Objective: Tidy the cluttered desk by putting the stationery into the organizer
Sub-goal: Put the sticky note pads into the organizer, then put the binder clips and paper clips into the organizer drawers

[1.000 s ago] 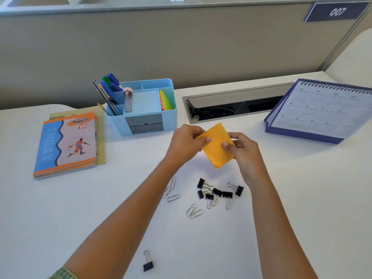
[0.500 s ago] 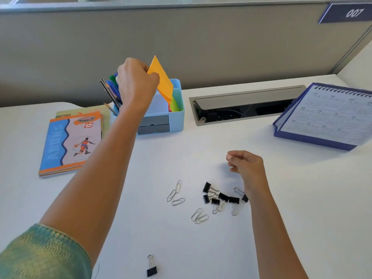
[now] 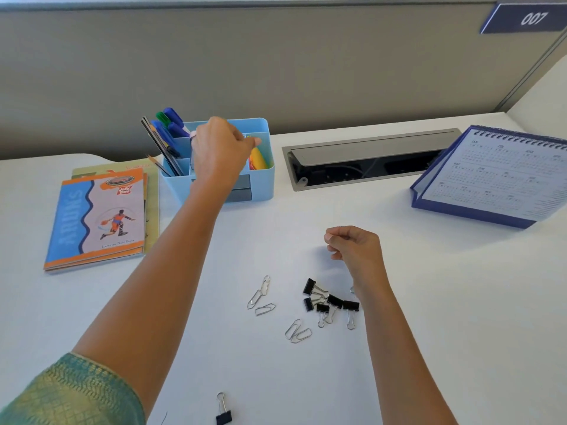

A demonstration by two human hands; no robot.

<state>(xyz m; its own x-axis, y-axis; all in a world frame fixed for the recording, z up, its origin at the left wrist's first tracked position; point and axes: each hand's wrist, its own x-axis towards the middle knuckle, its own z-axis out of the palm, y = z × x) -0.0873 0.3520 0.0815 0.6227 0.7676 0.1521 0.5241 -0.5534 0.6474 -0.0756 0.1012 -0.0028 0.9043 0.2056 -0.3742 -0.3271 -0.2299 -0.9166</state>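
Notes (image 3: pixel 260 159) in right compartment of organizer (image 3: pixel 264 185); left grip (image 3: pixel 219 151) curled over them, hold unclear. Right grip (image 3: pixel 352 246) slack, empty; binder clips (image 3: pixel 331 302) likely next.

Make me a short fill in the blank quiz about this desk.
The left hand is over the light ____ organizer.
The sign on the partition reads ____.
The binder clips by the right hand have ____ bodies.
The calendar stands to the organizer's ____.
Missing words: blue; 007; black; right.
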